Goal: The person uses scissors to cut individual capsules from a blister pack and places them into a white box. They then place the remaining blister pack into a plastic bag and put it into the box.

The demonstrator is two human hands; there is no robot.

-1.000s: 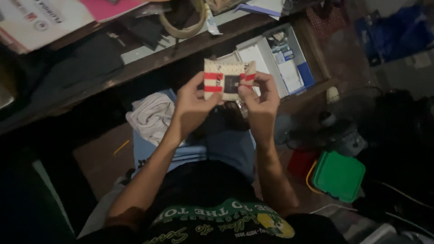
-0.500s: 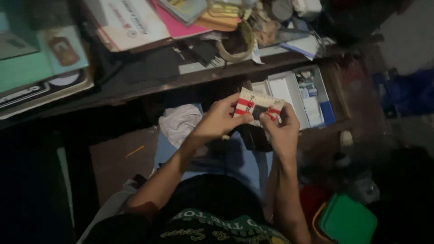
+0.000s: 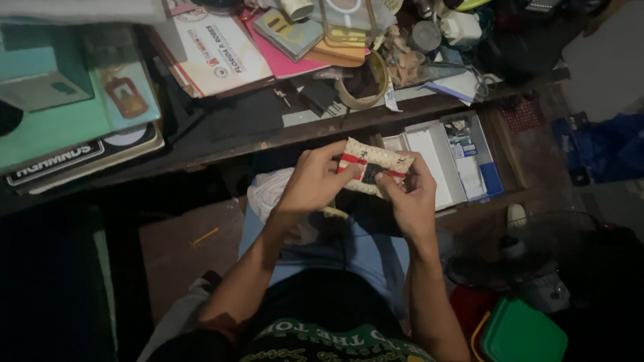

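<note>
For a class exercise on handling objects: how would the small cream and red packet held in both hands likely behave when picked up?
The packet is probably light: fingertips alone hold it. It looks thin and flat, so likely bendable, unlikely to roll.

**Cluttered desk and crowded floor in dim light**

Books and papers [image 3: 215, 50] lie heaped on a dark wooden desk [image 3: 268, 131], beside a pink folder [image 3: 285, 60] and a teal box [image 3: 47, 100]. Below the desk edge, an open drawer [image 3: 463, 161] holds white and blue boxes. On the floor stand a fan [image 3: 523, 258] and a green lidded container [image 3: 523, 332]; a pale cloth [image 3: 268, 191] lies bunched near blue fabric [image 3: 335, 248].
</note>
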